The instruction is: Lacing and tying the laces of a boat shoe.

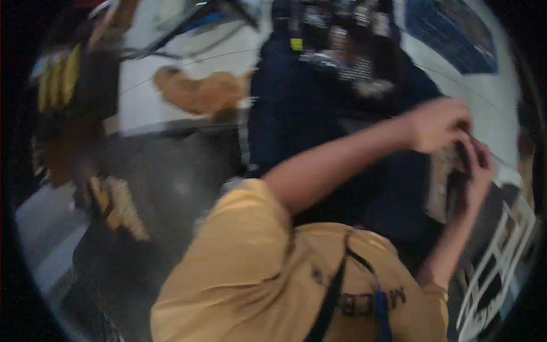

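Observation:
My left arm reaches across to the right, and my left hand (pixel 441 125) is closed, fingers curled, beside my right hand. My right hand (pixel 478 165) is also closed, its fingers bent up against the left one. Something small and dark (pixel 458 157) shows between them, too blurred to name. A pale brownish flat piece (pixel 438 185) shows just below my left hand; whether it is held cannot be told. Behind both hands spreads a dark navy surface (pixel 342 131).
Several shiny, dark and clear items (pixel 356 57) stand at the far middle. An orange-brown fluffy-looking thing (pixel 199 92) lies on a white table (pixel 139 102) to the left. A blue crate-like object (pixel 453 34) is at the far right, a white slatted frame (pixel 496 268) at the near right.

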### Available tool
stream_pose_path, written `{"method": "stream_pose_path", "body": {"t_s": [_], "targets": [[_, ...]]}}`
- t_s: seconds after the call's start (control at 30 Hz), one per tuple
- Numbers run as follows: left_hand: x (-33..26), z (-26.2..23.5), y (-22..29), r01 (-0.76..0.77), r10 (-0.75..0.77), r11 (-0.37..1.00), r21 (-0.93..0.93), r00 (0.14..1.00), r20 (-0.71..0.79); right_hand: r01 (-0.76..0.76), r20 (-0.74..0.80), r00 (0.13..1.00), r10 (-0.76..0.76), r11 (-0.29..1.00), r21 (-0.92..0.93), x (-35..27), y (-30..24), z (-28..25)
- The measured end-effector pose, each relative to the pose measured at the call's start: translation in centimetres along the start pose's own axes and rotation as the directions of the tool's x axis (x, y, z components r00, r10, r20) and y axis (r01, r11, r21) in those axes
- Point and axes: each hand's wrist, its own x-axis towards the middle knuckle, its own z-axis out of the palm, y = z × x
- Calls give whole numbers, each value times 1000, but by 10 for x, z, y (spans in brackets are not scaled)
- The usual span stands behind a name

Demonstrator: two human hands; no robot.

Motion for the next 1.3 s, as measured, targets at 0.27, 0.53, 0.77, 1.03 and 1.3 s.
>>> {"method": "stream_pose_path", "body": {"t_s": [0.27,0.53,0.77,1.03,1.3], "targets": [[-6,-4,28,313,-300,821,-478,948,107,286,-5,957,-291,934,214,-11,-19,16],[-8,7,37,334,-382,707,-624,922,61,196,-120,978,-168,939,282,-20,-20,26],[-7,5,33,318,-406,658,-683,913,33,155,153,961,-228,910,384,-7,-23,5],[-9,11,31,295,-398,608,-737,917,38,157,209,950,-231,934,321,4,-16,-3],[-11,7,33,323,-395,636,-701,916,64,101,283,925,-254,882,460,9,-16,-12]]}}
